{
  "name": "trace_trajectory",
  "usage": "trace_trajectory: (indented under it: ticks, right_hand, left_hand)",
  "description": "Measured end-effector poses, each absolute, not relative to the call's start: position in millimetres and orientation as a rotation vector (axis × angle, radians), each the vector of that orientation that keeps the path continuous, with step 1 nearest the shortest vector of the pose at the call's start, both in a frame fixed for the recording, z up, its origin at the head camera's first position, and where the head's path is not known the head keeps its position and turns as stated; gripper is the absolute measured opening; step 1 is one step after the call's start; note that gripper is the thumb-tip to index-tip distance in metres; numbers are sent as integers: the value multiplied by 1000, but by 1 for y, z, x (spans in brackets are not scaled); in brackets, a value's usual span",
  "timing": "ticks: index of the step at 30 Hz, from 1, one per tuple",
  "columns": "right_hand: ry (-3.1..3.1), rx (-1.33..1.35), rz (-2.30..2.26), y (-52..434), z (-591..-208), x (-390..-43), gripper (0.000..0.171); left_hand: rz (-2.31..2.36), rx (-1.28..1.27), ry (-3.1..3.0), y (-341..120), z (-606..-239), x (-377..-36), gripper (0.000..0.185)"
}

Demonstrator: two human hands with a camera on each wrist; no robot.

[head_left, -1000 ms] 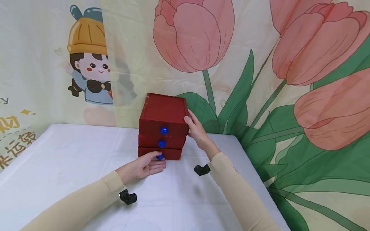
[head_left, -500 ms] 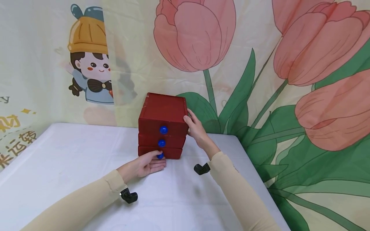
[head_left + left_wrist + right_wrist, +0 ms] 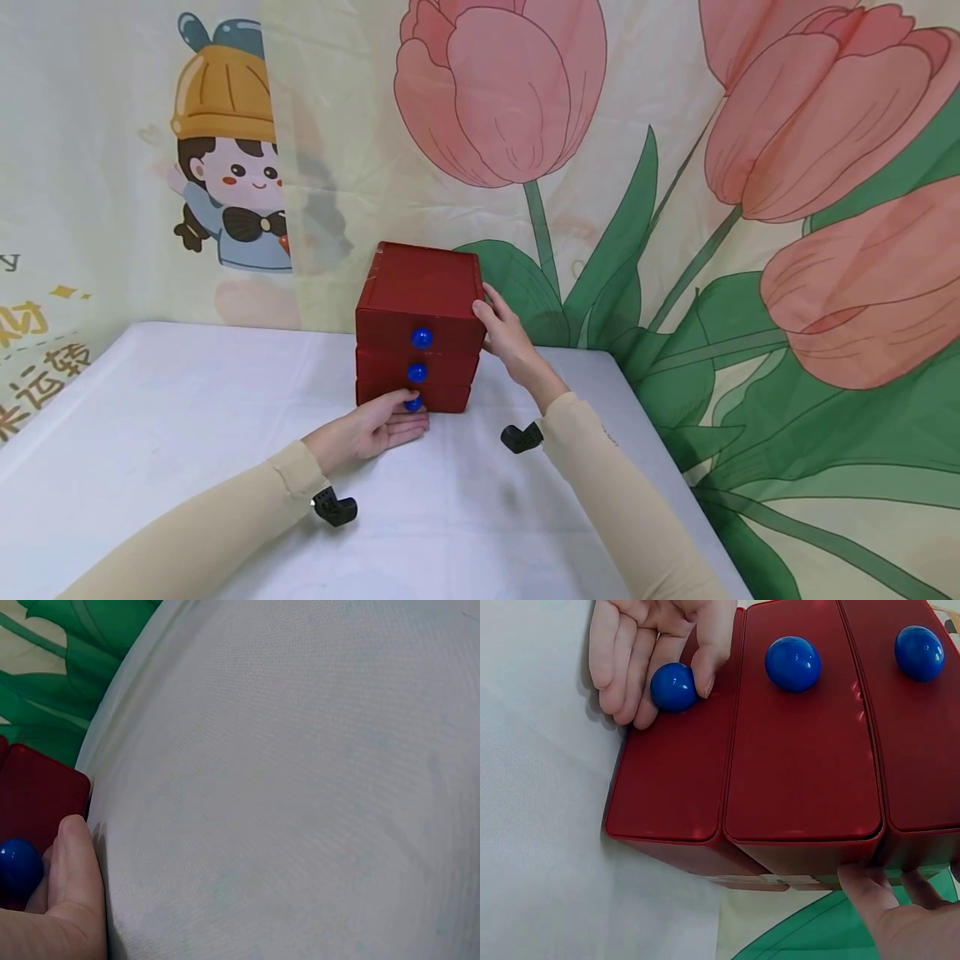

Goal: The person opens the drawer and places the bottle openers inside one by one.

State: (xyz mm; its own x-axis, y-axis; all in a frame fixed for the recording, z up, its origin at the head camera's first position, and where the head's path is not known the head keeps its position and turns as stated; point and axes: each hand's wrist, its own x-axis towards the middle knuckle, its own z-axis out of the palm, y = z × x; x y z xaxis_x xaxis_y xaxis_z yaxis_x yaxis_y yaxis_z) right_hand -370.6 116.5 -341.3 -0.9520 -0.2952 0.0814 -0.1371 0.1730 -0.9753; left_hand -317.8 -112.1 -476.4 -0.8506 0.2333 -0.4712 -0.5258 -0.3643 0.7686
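Observation:
A red chest of three stacked drawers [image 3: 423,279] stands on the white-covered table, each drawer front bearing a round blue knob. My left hand [image 3: 375,427] is at the bottom drawer and pinches its blue knob [image 3: 673,687] between thumb and index finger. The other left fingers stretch out below the knob, close to the tabletop. Against the chest's right side rests my right hand [image 3: 515,337], its thumb near the front edge at top-drawer height. In the right wrist view, its fingers are partly cut off by the frame. The middle knob [image 3: 793,664] and top knob [image 3: 919,653] are untouched.
The white tablecloth [image 3: 187,417] stretches around the chest, with the table's right edge beyond my right arm. Behind hangs a curtain [image 3: 337,167] printed with tulips and a cartoon child. A small black camera [image 3: 334,507] is worn at each wrist.
The bottom drawer has moved slightly inward, and the dark gap above its front has narrowed, with my left hand still at its knob. My right hand stays against the chest's side.

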Motion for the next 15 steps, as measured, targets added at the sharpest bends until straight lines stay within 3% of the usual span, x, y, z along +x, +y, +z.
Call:
trace_trajectory:
  ticks: [15]
  right_hand:
    - [2297, -397, -1893, 119, -342, -372, 66]
  left_hand:
    - [2196, -327, 1467, -112, -478, -315, 62]
